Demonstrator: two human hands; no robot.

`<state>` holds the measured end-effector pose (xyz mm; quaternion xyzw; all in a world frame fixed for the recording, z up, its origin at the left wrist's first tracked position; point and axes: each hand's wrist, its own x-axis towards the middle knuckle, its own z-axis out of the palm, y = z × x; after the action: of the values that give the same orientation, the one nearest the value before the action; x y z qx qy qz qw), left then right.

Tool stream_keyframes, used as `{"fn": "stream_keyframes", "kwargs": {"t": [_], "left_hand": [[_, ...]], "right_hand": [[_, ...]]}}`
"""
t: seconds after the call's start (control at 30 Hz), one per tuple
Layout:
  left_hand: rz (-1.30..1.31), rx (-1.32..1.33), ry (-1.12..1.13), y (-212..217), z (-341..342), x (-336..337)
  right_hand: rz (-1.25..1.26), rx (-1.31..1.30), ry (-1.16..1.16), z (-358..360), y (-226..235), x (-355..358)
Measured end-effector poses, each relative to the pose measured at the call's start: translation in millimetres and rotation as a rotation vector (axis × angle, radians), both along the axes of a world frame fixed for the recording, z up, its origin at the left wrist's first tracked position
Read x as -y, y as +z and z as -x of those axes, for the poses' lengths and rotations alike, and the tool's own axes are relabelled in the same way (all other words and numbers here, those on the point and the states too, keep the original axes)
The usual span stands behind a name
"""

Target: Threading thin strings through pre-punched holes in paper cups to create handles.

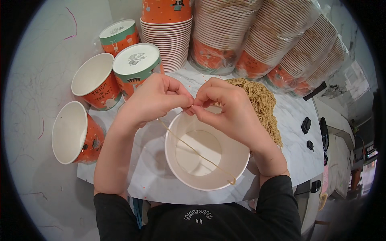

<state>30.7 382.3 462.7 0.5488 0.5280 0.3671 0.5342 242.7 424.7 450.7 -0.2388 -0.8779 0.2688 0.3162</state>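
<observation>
An open white paper bucket (207,182) stands in front of me, its round mouth facing up. A thin tan cord (189,146) stretches across that mouth, from a small knot at the near right rim up to my left hand (159,98). Above the far rim, my left hand and my right hand (225,105) meet fingertip to fingertip. Both are closed in a pinch on the cord's far end, which the fingers largely cover. Beside my right wrist lies a thick heap of tan cords (262,106), partly hidden by that hand.
Orange printed buckets stand at left, one tipped toward me (70,132), another with its mouth showing (93,74) and upturned ones (136,58). Tall nested stacks (167,44), some plastic-wrapped (223,36), line the back. Small black objects (306,125) lie on the marbled table (295,160) at right.
</observation>
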Motion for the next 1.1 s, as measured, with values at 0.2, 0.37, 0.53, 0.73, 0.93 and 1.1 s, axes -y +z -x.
{"fn": "stream_keyframes", "kwargs": {"t": [0.2,0.37,0.53,0.73,0.93,1.1], "left_hand": [[-0.123,0.032,-0.06,-23,4,-6],[-0.155,-0.012,0.01,-17,-4,-2],[-0.179,0.01,0.052,-26,-7,-6],[-0.187,-0.013,0.116,-29,-11,-8],[-0.187,0.013,0.115,-31,-12,-10],[-0.237,-0.068,0.123,-29,-13,-7]], "right_hand": [[0.021,0.006,0.052,2,2,0],[-0.009,-0.007,0.061,0,0,-2],[-0.032,-0.034,0.07,1,-3,-7],[-0.025,-0.006,0.04,1,-5,-9],[-0.129,0.028,0.039,1,-6,-8],[-0.277,0.086,-0.005,0,-6,-6]]}}
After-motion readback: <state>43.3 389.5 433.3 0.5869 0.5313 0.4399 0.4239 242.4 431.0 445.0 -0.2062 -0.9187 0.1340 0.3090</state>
